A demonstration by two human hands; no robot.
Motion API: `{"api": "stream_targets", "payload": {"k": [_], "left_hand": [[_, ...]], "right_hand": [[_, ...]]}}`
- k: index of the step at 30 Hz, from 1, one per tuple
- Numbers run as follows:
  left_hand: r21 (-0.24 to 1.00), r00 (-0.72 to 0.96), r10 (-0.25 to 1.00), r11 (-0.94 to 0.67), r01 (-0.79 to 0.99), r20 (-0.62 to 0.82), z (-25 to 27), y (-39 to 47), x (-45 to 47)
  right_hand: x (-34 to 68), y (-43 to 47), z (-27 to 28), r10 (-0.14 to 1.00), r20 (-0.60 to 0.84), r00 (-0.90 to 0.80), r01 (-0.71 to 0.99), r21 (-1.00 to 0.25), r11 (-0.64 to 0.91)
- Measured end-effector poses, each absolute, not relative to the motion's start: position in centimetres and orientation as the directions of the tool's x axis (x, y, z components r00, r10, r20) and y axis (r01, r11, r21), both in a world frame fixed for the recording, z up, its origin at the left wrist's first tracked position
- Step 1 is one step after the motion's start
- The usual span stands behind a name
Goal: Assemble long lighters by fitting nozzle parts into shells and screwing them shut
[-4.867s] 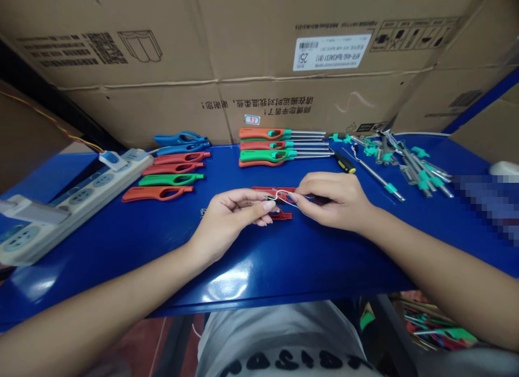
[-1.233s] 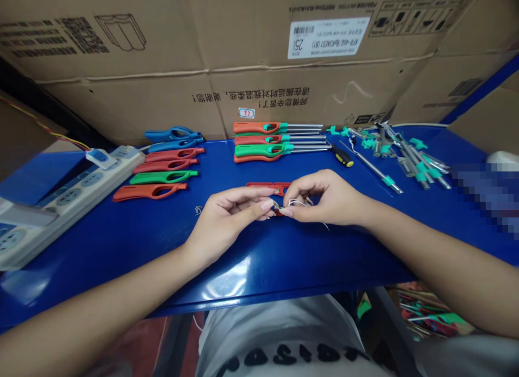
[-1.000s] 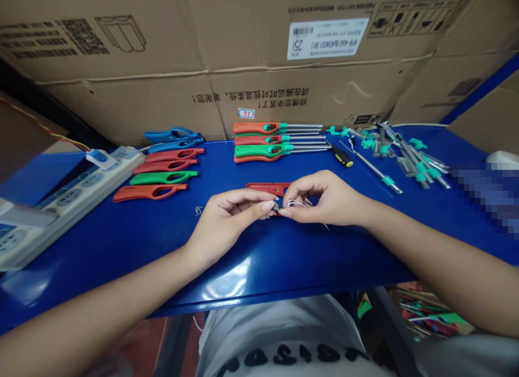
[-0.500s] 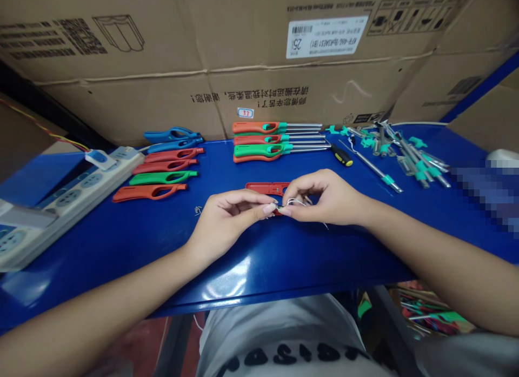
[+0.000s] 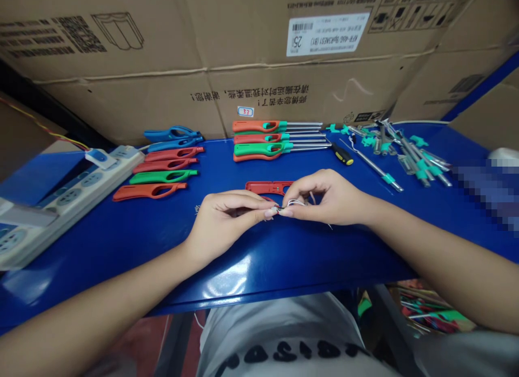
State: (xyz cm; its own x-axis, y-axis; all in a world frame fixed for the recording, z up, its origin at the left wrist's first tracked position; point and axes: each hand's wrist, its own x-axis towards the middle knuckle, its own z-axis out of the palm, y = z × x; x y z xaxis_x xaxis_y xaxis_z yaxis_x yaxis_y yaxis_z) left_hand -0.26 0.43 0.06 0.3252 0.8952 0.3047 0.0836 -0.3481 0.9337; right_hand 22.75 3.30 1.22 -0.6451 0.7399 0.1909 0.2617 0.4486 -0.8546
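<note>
Drawing closer than five seconds ago, the right hand (image 5: pixel 330 197) is meeting the left hand (image 5: pixel 227 219) in the head view, fingertips clamping a small dark part (image 5: pixel 280 208) near the red casing (image 5: pixel 259 188). Steady pinching and slack white wire (image 5: pixel 297 202) are probably mattering most. Both forearms are angling inward.

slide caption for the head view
Left hand and right hand pinch a small part near a red handle shell.

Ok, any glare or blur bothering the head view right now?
Head view: white glare on the blue table by its near edge; same view: small part between left hand and right hand, too tiny to make out; head view: pixelated patch at right.
</note>
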Motion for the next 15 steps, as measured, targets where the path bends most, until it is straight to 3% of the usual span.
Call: {"api": "stream_targets", "payload": {"k": [15], "left_hand": [[0.866,0.354,0.848,-0.471,0.168,0.393,-0.41,0.40,-0.34]], "right_hand": [[22.89,3.62,0.82,0.693,0.170,-0.701,0.277,-0.830,0.485]]}}
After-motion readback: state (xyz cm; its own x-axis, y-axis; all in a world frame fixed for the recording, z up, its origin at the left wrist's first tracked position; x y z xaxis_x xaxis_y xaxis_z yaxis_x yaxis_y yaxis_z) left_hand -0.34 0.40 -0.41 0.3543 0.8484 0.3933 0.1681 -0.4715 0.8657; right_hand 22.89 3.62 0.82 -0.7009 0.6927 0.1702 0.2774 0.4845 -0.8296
